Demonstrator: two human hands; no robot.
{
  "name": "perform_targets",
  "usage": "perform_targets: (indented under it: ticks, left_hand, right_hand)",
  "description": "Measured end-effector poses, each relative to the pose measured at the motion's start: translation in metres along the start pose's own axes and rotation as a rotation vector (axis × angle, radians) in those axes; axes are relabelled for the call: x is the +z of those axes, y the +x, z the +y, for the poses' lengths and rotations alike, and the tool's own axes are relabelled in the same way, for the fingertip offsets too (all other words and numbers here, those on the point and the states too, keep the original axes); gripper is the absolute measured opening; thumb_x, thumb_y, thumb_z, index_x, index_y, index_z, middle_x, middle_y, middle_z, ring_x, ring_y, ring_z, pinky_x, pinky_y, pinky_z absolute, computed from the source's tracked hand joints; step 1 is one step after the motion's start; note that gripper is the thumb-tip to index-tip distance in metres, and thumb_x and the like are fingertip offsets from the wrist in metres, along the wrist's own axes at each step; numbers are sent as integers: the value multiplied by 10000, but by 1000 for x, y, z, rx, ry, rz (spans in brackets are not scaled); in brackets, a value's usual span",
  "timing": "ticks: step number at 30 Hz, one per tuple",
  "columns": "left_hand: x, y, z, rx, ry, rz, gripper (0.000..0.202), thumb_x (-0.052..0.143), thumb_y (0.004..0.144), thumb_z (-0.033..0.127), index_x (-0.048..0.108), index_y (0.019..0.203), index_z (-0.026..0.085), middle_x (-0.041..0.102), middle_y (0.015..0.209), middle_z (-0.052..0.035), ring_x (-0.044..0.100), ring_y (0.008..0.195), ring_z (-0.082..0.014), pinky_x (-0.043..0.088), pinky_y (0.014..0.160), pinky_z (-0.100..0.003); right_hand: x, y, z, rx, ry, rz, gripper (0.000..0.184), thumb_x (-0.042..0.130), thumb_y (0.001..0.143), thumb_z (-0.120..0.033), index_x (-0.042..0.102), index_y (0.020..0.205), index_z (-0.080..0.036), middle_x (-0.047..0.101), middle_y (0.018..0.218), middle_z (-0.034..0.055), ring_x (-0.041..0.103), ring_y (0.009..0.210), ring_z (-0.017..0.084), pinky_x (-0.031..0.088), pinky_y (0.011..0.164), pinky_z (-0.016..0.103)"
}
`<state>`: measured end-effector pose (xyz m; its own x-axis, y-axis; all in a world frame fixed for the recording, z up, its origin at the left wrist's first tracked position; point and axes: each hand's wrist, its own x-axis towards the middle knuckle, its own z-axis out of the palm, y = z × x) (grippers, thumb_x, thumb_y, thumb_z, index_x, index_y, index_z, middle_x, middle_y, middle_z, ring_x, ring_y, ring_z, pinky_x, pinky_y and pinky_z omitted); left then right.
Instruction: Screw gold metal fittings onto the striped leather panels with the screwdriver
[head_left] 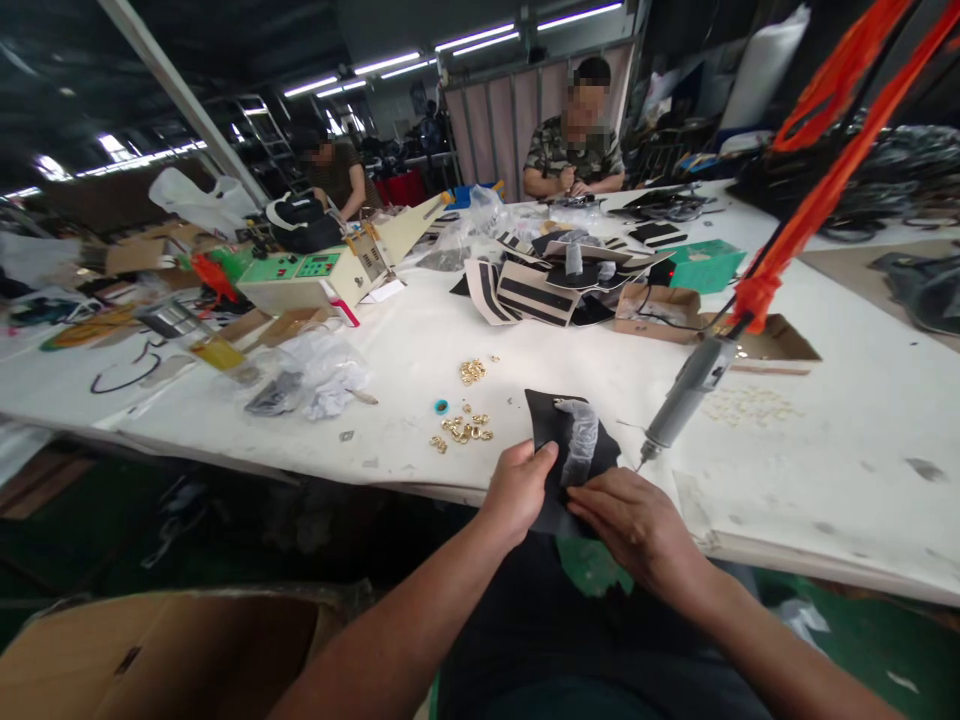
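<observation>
My left hand [517, 490] and my right hand [626, 520] both grip a black leather piece [574, 445] at the near edge of the white table [420, 350]. The piece has a shiny strip down its middle. My left thumb presses its left edge; my right fingers pinch its lower right edge. Several small gold metal rings [465, 430] lie just left of the piece, with a second small heap [472, 371] farther back. A tiny blue ring [441, 406] sits beside them.
A grey electric screwdriver [686, 395] hangs on orange straps [817, 200] just right of my hands. Striped leather pieces [536, 290], cardboard trays [772, 340] and a green-panelled machine [307, 275] stand farther back. Two other people sit across the table. An open cardboard box [157, 650] is at lower left.
</observation>
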<state>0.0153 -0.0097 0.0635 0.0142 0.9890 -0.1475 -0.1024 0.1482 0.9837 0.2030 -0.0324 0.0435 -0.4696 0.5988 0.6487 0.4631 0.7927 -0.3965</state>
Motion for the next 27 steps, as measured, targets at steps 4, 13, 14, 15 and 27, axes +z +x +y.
perform_targets:
  ticks: [4, 13, 14, 15, 27]
  left_hand:
    - [-3, 2, -2, -4, 26, -4, 450, 776, 835, 582, 652, 715, 167, 587, 672, 15, 527, 730, -188, 413, 742, -302]
    - [-2, 4, -2, -71, -50, -8, 427, 763, 821, 579, 668, 790, 163, 652, 738, -8, 565, 736, -191, 430, 731, -302]
    - [-3, 3, -3, -88, -63, -13, 436, 764, 815, 587, 683, 820, 159, 675, 761, -21, 589, 750, -203, 445, 736, -310]
    - [-3, 3, -4, -103, -71, -20, 445, 763, 812, 593, 696, 847, 155, 692, 777, -31, 609, 762, -215, 456, 739, -317]
    - [-6, 7, -12, -102, 45, -43, 399, 734, 829, 552, 696, 770, 159, 645, 705, -7, 544, 708, -192, 406, 700, -307]
  right_hand:
    - [-12, 11, -1, -131, -39, -128, 176, 566, 1085, -139, 737, 1124, -132, 728, 891, 78, 626, 752, 216, 460, 656, 364]
    - [-9, 4, 7, -22, -7, -48, 173, 694, 1047, -198, 718, 1215, -163, 745, 991, 84, 676, 842, 216, 502, 761, 366]
    - [-6, 2, 8, 7, 2, -30, 185, 713, 1038, -213, 719, 1219, -173, 741, 987, 79, 679, 841, 215, 507, 764, 367]
    - [-4, 0, 8, 28, 10, -20, 186, 722, 1033, -220, 722, 1215, -181, 737, 982, 75, 679, 840, 215, 511, 762, 365]
    - [1, -2, 7, -20, 54, -129, 173, 575, 1079, -133, 716, 1176, -158, 739, 1030, 100, 661, 885, 229, 520, 762, 361]
